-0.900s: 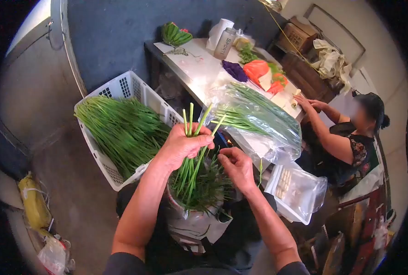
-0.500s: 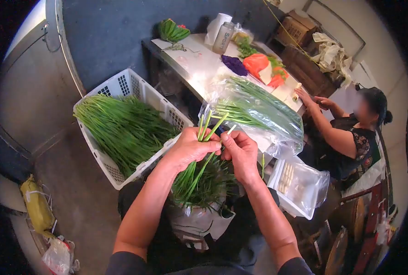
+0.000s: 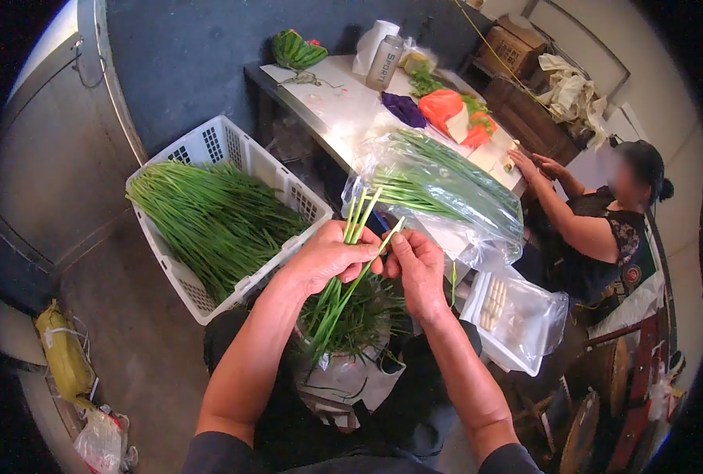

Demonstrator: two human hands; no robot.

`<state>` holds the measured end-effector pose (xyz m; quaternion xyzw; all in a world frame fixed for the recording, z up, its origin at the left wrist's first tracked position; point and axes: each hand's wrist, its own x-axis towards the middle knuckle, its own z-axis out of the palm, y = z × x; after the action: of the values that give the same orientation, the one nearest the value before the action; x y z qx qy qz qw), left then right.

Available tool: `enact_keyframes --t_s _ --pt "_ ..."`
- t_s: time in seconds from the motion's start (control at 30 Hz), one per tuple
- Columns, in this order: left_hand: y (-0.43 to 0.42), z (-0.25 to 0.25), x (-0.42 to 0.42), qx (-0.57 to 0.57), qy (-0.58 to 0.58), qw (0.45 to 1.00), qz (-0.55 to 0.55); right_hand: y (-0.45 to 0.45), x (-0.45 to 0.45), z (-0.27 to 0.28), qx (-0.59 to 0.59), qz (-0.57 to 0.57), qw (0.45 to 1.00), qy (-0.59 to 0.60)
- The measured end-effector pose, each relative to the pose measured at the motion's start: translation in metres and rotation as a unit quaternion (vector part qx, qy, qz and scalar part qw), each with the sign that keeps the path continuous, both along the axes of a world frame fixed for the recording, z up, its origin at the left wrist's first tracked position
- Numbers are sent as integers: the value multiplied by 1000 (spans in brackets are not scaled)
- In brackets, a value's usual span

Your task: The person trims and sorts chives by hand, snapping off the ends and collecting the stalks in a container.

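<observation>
In the head view, my left hand [image 3: 329, 259] is closed round a few garlic chive stalks [image 3: 358, 217], pale ends up and green leaves hanging down. My right hand [image 3: 416, 268] is closed in a pinch at one stalk slanting right, just below its pale tip. The two hands nearly touch, and the right fingertips are partly hidden. Below them, between my knees, a heap of loose green leaves [image 3: 359, 320] lies over a pale container. To the left, a white plastic crate [image 3: 233, 146] holds a large pile of garlic chives [image 3: 217, 217].
Ahead is a table [image 3: 320, 99] with a clear plastic bag of garlic chives [image 3: 454, 186], a bottle [image 3: 384, 63], a cut watermelon [image 3: 298, 52] and orange bags [image 3: 442, 109]. A white bin [image 3: 505, 320] stands right. Another person [image 3: 596, 221] works at the table's right side.
One stalk now slants further right, toward my right fingers, and the stalks in my left hand have shifted slightly. Both hands stay in nearly the same place.
</observation>
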<state>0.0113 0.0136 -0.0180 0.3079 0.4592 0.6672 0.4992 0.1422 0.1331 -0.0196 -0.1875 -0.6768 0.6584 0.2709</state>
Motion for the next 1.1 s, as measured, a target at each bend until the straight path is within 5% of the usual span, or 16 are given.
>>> enact_keyframes --t_s 0.33,0.4,0.63,0.83,1.1 --pt "-12 14 -12 49 -20 999 4 11 5 -36 60 -53 996 -44" --pt "-17 17 -18 65 -37 996 40 12 8 -51 245 -53 967 -52" --pt "-23 19 -29 88 -36 991 96 16 17 -39 415 -25 874 -252" --pt "-23 19 -30 101 -53 988 101 26 0 -27 455 -51 885 -86" --pt "-19 13 -34 144 -80 980 109 70 -46 -3 580 -123 790 -153"
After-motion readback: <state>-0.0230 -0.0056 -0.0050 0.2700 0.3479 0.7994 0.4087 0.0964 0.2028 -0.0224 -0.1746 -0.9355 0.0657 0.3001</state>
